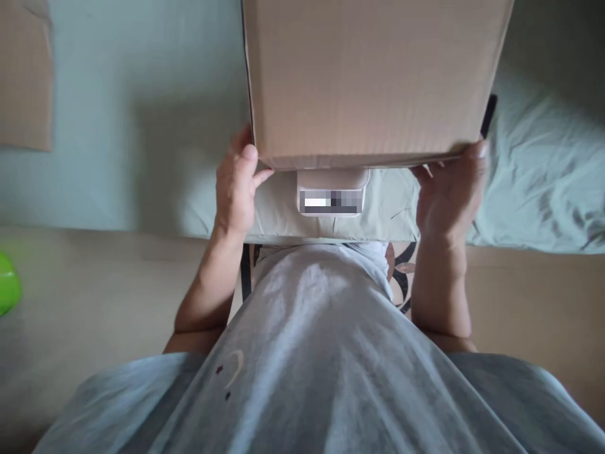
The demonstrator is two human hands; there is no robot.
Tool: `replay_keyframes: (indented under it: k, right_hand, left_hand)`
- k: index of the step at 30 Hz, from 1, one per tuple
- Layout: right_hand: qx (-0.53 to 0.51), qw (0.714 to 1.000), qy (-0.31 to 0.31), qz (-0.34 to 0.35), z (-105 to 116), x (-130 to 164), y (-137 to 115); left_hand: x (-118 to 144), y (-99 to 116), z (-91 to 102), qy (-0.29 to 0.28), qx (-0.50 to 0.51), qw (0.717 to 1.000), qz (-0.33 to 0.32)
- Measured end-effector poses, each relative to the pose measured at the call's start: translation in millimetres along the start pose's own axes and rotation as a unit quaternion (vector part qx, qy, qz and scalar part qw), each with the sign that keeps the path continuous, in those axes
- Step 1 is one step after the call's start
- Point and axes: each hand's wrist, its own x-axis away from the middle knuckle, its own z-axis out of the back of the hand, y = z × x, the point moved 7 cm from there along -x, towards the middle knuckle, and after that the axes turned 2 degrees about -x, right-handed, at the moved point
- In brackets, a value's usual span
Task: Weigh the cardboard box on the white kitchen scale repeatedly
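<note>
A large brown cardboard box (pixel 368 75) fills the top middle of the head view, held up above a bed. My left hand (pixel 236 186) grips the box's lower left corner, thumb on its near face. My right hand (pixel 449 192) grips the lower right corner from below. Under the box's near edge a pale flat device with a label (pixel 332 197) lies on the bed sheet. A dark object (pixel 488 116) pokes out behind the box's right side, mostly hidden.
The bed with a pale green sheet (pixel 118 145) spans the view, rumpled at the right. A flat cardboard piece (pixel 23 75) lies at the top left. A bright green object (pixel 7 284) sits at the left edge on the beige floor (pixel 94 302).
</note>
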Motion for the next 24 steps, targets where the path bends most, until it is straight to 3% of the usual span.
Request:
replay_keyframes:
  k: [5, 13, 18, 24]
  right_hand:
    - [0.026, 0.999, -0.008, -0.021, 9.0, 17.7, 15.7]
    - [0.041, 0.999, -0.024, -0.025, 13.0, 19.4, 23.9]
    - [0.055, 0.997, -0.030, -0.045, 11.2, 17.9, 23.1]
    - [0.055, 0.994, -0.019, -0.091, 21.3, 13.2, 35.7]
  left_hand:
    - [12.4, -6.7, 2.4, 0.002, -0.012, 1.000, 0.009]
    - [14.6, -15.5, 2.9, -0.003, -0.027, 0.999, 0.019]
    - [15.3, -21.5, 8.2, 0.043, -0.030, 0.998, 0.023]
    - [13.1, -53.6, 24.6, 0.081, -0.075, 0.990, 0.085]
